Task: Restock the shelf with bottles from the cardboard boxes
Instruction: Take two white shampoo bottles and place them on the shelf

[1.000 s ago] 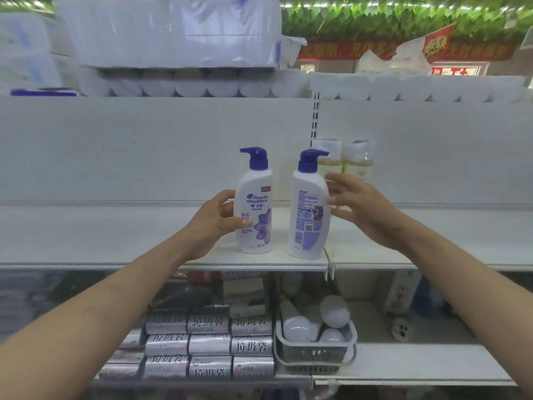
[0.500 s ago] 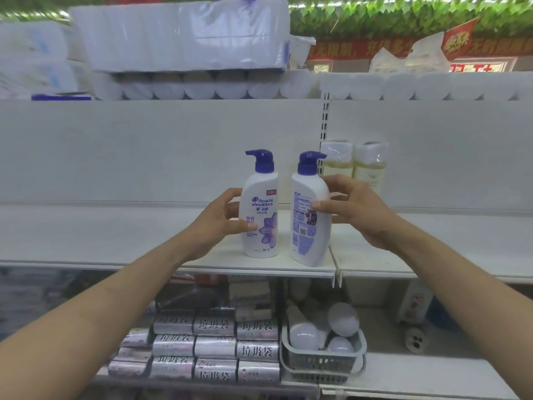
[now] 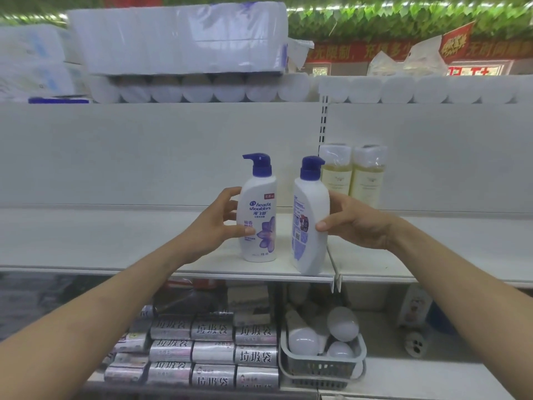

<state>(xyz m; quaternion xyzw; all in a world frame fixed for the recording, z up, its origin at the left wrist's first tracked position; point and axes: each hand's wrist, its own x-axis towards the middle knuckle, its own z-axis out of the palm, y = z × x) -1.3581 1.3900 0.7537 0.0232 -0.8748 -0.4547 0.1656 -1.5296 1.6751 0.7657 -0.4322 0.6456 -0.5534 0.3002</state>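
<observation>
The left hand is holding the white plastic pump bottle with the purple flower label. Its grip is curling round the bottle's left side, with the thumb pressing on the front label and the fingers wrapping behind. This bottle is standing upright on the white metal shelf, label facing outward, slightly back from the front edge.

The right hand is holding the second white plastic pump bottle with the blue cap. Its grip is pinching the bottle's right side, thumb in front and fingers behind. This bottle is leaning slightly, with its printed back label turned to the left. Its base is sitting at the shelf's front edge, just beside the joint between two shelf panels. The two bottles are standing near each other without touching.

Behind the right hand, two clear bottles of yellowish liquid are standing against the back panel. Wrapped packs of white paper rolls are lying on the level above. Below, silver packaged rolls are lying stacked beside a grey plastic basket holding white light bulbs.
</observation>
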